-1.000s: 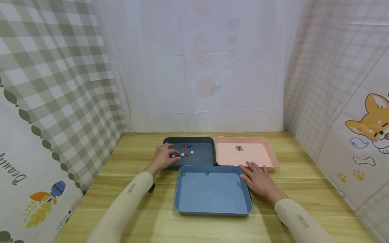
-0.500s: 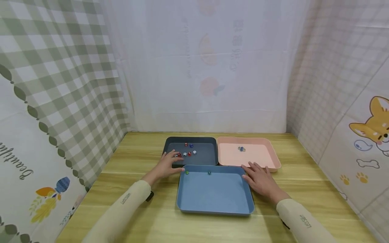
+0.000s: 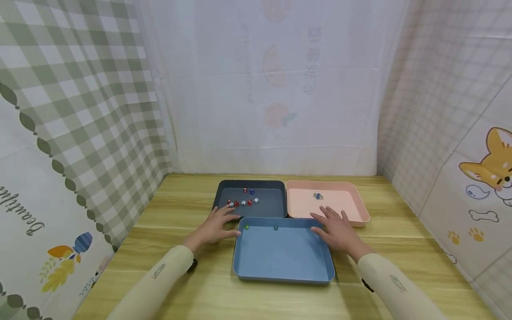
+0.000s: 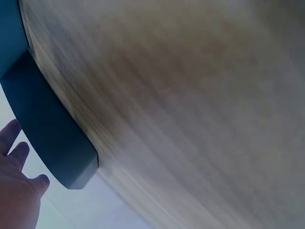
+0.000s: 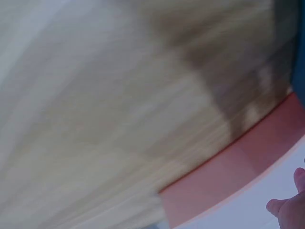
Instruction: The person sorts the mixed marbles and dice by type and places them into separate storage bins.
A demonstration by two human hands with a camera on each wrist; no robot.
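Sorting looks early – most dice (image 3: 242,202) lie in the dark tray (image 3: 276,206), two green in the blue tray (image 3: 280,260), a couple in the pink tray (image 3: 344,202); left hand (image 3: 214,226) and right hand (image 3: 336,229) empty, fingers spread

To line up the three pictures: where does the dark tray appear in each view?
Head: dark tray at back left, beside the pink tray.
Left wrist: its outer wall at the left edge, by the left hand.
Right wrist: not in it.
Shared landmark: the wooden table.
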